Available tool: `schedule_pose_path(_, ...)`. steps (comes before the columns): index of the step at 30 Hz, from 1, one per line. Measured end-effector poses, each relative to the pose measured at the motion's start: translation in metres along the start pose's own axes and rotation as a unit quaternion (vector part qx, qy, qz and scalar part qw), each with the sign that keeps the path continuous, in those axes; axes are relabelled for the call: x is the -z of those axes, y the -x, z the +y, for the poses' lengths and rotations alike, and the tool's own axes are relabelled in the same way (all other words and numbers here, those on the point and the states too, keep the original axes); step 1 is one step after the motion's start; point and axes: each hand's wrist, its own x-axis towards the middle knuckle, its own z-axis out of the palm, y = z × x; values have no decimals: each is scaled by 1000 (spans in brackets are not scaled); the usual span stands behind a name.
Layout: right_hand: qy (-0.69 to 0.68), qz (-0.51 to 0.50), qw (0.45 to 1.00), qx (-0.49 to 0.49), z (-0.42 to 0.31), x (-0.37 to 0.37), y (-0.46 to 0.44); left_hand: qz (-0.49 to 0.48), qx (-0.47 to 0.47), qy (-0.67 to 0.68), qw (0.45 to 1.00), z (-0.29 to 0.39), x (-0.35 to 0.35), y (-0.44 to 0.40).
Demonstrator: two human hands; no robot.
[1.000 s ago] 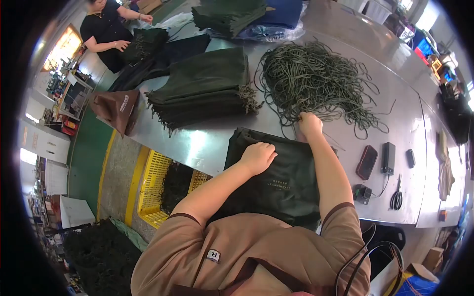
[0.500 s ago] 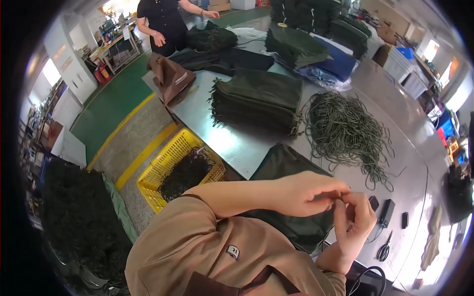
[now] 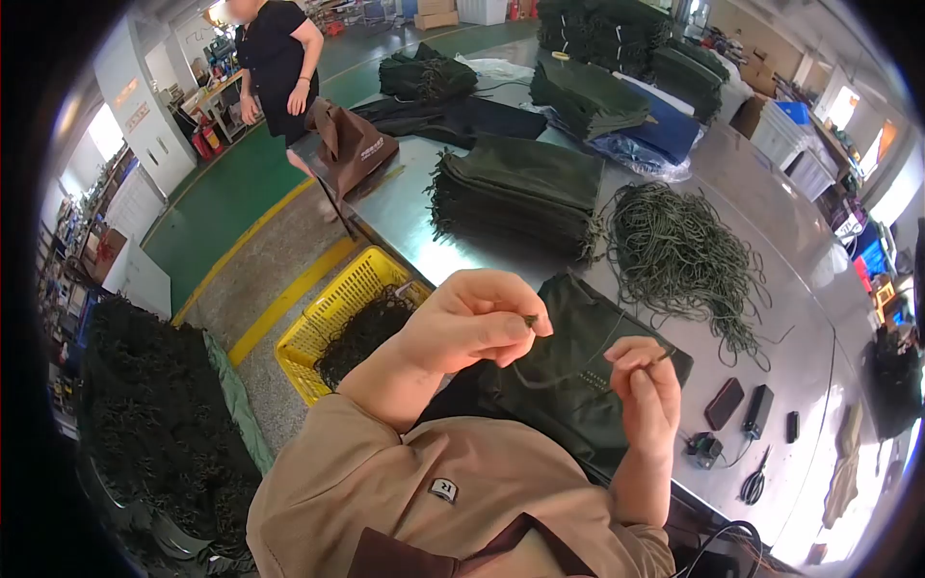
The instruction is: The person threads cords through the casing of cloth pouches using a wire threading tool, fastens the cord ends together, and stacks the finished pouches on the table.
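Observation:
My left hand (image 3: 482,323) is raised above the table's near edge, thumb and fingers pinched on a thin green cord (image 3: 531,319). To its right, my right hand (image 3: 647,390) is also closed in a pinch, with a bit of green cord showing at its fingertips. Blurred strands hang between the two hands, and I cannot tell whether they are one piece. Beneath them lies a dark green fabric bag (image 3: 588,424) with a row of small light marks. A tangled heap of green cords (image 3: 679,260) rests just beyond, beside a stack of dark green bags (image 3: 520,183).
A phone (image 3: 725,403), a black adapter (image 3: 758,412) and small snips (image 3: 755,486) lie at right. A yellow basket (image 3: 381,265) of dark cords stands left of the table, near a large dark green pile (image 3: 154,433). A brown bag (image 3: 352,149) overhangs the far-left edge, beside a person (image 3: 279,67).
My hands, close together before, have moved apart: the left went left and up, the right slightly left. The phone has come into fuller view. The other person has moved left.

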Motion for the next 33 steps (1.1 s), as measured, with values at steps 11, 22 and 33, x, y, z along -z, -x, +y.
schedule_pose_path(11,308,141,940,-44,13,-7,-1,124,65,-255,957,-78,-14,-42)
schedule_pose_path(22,308,179,934,-16,10,0,1,128,97,-245,956,-85,-20,-57)
schedule_pose_path(33,323,189,927,-25,13,-3,-3,113,89,-254,956,-84,-7,-59)
